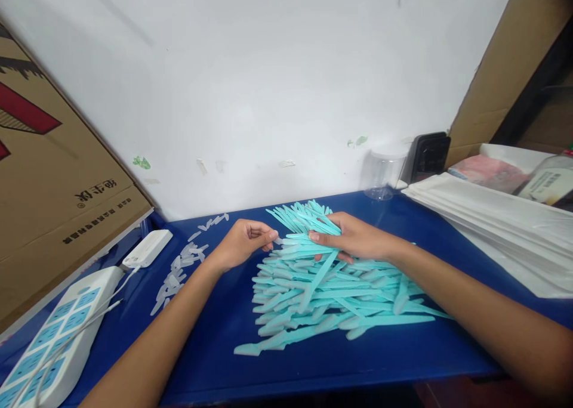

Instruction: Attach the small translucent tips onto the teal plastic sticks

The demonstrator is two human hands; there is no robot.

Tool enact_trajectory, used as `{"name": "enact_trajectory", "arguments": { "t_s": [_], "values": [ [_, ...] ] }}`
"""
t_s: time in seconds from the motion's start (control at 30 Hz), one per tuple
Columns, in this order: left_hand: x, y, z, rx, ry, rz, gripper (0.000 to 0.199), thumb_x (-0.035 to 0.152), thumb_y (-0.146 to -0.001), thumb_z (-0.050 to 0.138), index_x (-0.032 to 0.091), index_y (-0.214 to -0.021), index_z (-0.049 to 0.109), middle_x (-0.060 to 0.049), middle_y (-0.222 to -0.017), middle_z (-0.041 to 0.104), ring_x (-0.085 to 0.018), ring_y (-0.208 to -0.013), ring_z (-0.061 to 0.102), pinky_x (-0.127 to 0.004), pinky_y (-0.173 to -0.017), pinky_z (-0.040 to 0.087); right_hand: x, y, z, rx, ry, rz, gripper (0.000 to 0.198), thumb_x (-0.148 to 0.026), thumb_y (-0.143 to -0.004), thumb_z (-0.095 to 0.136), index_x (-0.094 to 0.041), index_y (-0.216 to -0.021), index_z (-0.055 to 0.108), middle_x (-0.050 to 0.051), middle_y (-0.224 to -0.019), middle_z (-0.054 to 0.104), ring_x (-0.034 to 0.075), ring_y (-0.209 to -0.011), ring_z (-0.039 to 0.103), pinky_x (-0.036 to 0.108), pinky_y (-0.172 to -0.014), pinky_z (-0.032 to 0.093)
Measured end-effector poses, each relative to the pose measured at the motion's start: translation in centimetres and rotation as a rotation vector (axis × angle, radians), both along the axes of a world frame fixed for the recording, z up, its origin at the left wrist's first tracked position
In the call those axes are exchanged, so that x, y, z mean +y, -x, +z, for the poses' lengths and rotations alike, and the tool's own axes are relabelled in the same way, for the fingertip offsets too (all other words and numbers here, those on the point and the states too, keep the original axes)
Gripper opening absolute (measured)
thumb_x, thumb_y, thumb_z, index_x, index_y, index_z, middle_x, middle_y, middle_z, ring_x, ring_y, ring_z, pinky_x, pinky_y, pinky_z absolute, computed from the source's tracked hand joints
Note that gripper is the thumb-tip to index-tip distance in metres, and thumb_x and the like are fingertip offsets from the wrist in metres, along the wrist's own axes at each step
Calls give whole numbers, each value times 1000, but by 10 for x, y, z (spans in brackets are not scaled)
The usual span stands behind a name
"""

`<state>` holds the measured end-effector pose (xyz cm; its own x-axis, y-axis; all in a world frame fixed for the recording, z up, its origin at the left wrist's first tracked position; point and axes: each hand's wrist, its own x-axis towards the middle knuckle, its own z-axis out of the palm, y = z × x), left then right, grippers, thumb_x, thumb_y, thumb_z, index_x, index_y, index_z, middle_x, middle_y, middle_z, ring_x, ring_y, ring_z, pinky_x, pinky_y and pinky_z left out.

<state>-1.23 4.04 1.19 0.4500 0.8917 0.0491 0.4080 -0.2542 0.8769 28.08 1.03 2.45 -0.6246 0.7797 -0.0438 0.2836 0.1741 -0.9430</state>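
Across the blue desk [210, 342], a broad pile of teal sticks [331, 294] is lying in the middle, many showing a pale cover over one end, so that share is probably done. Behind it, a smaller row of sticks [286, 218] is fanning toward the wall [250, 98]; whether these are covered, I cannot tell. Loose pale covers [176, 274] are lying scattered at the left, suggesting work is remaining. The right hand [353, 238] is hovering over the pile, thumb on top and fingers beneath, gripping a bunch of sticks [307, 245]. The left hand [248, 241], fingers curling, is pinching a small clear cover [279, 241] at the bunch's ends.
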Motion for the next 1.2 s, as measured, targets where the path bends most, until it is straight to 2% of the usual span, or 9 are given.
{"name": "enact_trajectory", "arguments": {
  "t_s": [0.17, 0.33, 0.63, 0.87, 1.0, 1.07, 1.2],
  "values": [
    [-3, -6, -5, -86, -3, 92, 41, 56, -86, 72, 15, -85, 75, -7, -79, 76, -17, -69, 65, -28, -68, 52, -1, 1, -1, -22, -11, -15, 49, -68, -87, 66, -20, -92, 59, 8, -94, 79, 6, -37, 43, 25, -41, 38],
    [-9, -12, -5, -157, 42, 162, 41, 57, -83, 75, 16, -88, 76, -8, -83, 77, -19, -78, 68, -29, -76, 53, 0, 1, -2, -17, -27, -32, 48, -66, -87, 66, -19, -93, 60, 9, -93, 79, 7, -37, 44, 24, -40, 39],
    [-13, -15, -4, -139, 39, 210, 40, 57, -83, 74, 18, -75, 75, -4, -74, 75, -17, -72, 66, -28, -74, 50, 0, 3, -3, -29, -72, -76, 50, -69, -86, 65, -19, -89, 59, 8, -88, 79, 8, -36, 46, 25, -39, 40],
    [-19, -21, -4, -117, 11, 173, 38, 55, -85, 73, 19, -75, 77, -3, -72, 75, -17, -72, 65, -28, -73, 49, -3, 4, -3, -31, -100, -78, 50, -69, -86, 65, -20, -88, 59, 7, -83, 77, 9, -36, 46, 25, -38, 41],
    [-20, -21, -5, -117, -21, 114, 38, 54, -87, 72, 18, -75, 77, -5, -76, 75, -21, -79, 67, -30, -75, 50, -4, 4, -3, -33, -91, -59, 50, -70, -84, 67, -20, -87, 59, 3, -63, 68, 18, -49, 63, 23, -38, 38],
    [-19, -20, -4, -122, -21, 76, 37, 53, -87, 72, 17, -78, 78, -7, -80, 76, -22, -83, 67, -31, -78, 51, -4, 4, -3, -31, -91, -58, 51, -70, -84, 67, -20, -86, 59, 2, -59, 65, 21, -53, 66, 22, -38, 37],
    [-18, -16, 2, -142, 17, -26, 34, 50, -88, 72, 17, -88, 81, -9, -100, 78, -23, -92, 67, -31, -83, 51, -4, 3, 0, -11, -100, -52, 48, -67, -87, 66, -19, -88, 60, 6, -79, 76, 10, -38, 50, 24, -39, 40]
  ]
}}
